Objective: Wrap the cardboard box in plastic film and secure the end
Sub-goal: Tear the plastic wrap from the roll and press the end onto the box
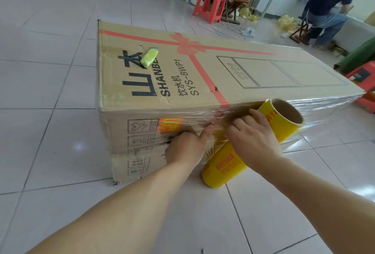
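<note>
Cardboard box top face, black print: large characters "山本", beneath them "SHANBE" with the rest hidden under a yellow-green cutter. Next line "饮水机", then model "SYS-8WP1". Red printed ribbon-and-bow graphic across the same face, plus line drawing of an appliance front with round buttons. Near side face: column of black handling pictograms in square frames, blurred under film; orange sticker with yellow characters, unreadable. Yellow film roll: red letters "YA" near the open core end, red characters lower down, illegible.
</note>
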### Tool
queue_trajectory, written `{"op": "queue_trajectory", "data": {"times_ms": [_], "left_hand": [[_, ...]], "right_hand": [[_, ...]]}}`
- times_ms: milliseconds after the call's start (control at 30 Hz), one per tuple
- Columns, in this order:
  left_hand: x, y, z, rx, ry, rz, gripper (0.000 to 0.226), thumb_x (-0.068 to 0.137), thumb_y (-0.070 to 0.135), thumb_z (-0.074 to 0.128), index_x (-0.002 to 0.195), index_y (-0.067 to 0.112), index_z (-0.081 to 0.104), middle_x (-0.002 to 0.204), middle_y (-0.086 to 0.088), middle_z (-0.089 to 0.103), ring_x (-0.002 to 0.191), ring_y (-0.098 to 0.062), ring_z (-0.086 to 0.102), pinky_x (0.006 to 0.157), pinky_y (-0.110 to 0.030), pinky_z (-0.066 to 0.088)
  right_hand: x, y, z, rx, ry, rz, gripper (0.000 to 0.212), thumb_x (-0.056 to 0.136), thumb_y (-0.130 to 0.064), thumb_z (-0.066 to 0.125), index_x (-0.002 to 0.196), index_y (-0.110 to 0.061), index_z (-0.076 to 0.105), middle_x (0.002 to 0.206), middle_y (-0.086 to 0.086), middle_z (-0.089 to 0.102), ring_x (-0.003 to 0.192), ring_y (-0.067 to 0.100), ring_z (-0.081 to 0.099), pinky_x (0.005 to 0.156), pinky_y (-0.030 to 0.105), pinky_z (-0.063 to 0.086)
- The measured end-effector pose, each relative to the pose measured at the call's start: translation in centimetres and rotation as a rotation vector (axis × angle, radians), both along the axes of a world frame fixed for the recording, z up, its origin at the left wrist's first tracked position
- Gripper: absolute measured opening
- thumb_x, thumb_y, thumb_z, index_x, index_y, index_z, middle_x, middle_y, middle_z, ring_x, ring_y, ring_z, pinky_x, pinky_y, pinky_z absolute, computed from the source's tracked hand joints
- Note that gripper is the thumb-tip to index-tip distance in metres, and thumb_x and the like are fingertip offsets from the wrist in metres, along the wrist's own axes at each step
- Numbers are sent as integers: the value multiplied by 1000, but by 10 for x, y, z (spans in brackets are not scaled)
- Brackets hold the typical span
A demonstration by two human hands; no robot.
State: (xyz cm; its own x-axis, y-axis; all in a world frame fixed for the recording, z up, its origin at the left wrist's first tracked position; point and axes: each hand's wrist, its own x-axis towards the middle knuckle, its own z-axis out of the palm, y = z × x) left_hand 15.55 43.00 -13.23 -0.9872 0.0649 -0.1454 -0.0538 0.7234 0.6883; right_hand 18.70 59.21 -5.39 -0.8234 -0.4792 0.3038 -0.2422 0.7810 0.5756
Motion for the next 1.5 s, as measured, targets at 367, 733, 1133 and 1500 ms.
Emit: {"op": "queue_trajectory", "data": {"times_ms": [367, 733, 1133, 1500], "left_hand": [[-4, 9, -5, -19, -60, 4, 103, 86, 99, 17, 80, 13, 73, 89, -10, 81, 90, -32, 77, 89, -41, 60], [-6, 25, -17, 18, -63, -41, 75, 111, 68, 27, 128, 14, 76, 107, -15, 82, 97, -32, 79, 91, -44, 64], [-4, 26, -14, 115, -4, 39, 87, 98, 85, 20, 63, 15, 59, 95, -20, 82, 94, -39, 78, 93, -49, 61], [-5, 27, -18, -9, 35, 66, 82, 104, 79, 21, 68, 18, 64, 98, -13, 82, 98, -36, 74, 87, -43, 60]], "right_hand": [[-1, -1, -6, -50, 48, 29, 28, 85, -6, 36, 72, -14, 60, 65, 5, 53, 68, 32, 54, 97, 48, 43], [1, 8, -13, -94, 67, 68, 18, 79, -4, 49, 70, -11, 62, 68, 8, 54, 72, 33, 56, 107, 51, 39], [5, 21, -24, -95, 121, 85, 24, 86, -5, 42, 91, -9, 65, 75, 7, 52, 80, 34, 56, 114, 47, 30], [9, 22, -32, -59, 41, 92, 27, 83, -3, 43, 98, -3, 65, 73, 10, 58, 82, 36, 61, 117, 49, 24]]}}
